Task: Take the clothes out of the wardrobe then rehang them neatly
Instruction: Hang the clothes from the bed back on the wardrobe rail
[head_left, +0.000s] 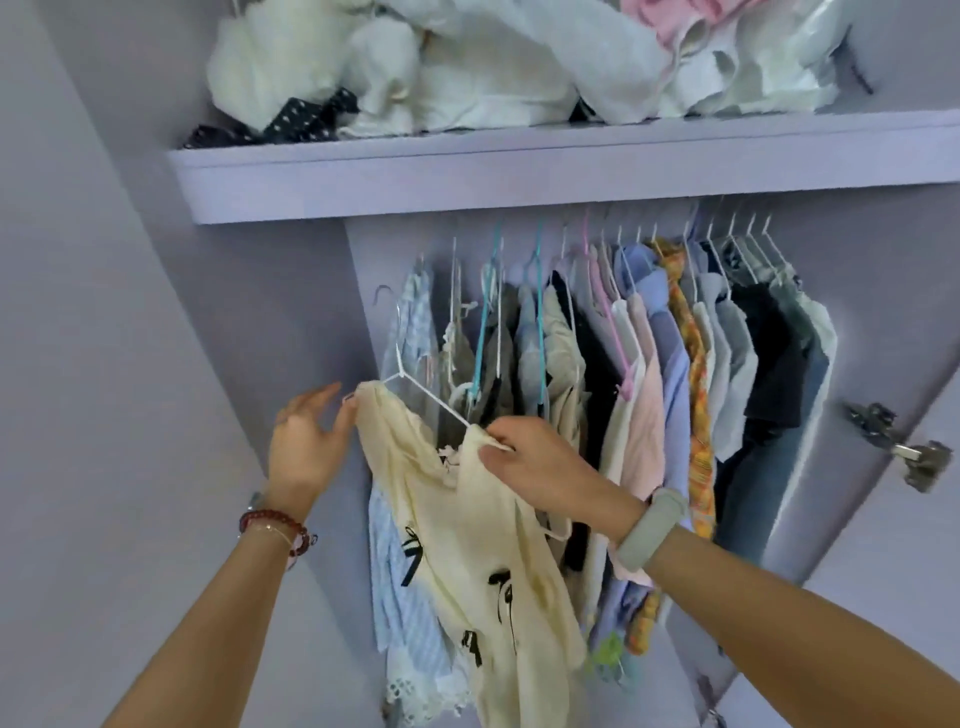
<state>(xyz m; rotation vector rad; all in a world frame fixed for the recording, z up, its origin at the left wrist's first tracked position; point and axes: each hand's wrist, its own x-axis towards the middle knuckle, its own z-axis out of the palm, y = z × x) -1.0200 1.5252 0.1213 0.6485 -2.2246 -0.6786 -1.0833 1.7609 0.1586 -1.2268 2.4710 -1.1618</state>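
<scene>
We have the cream top (467, 525) on its white hanger (423, 395) in front of the left end of the wardrobe rail, the hanger's long axis sloping from upper left down to lower right between our hands. Our right hand (540, 467) pinches the right shoulder strap, while our left hand (306, 441) is loose, fingertips touching the left shoulder, so the strap lies nearer the right. The wardrobe (291, 322) holds a packed row of hung clothes (675, 364), and its shelf (519, 176) carries a heap of crumpled white fabric (493, 67).
</scene>
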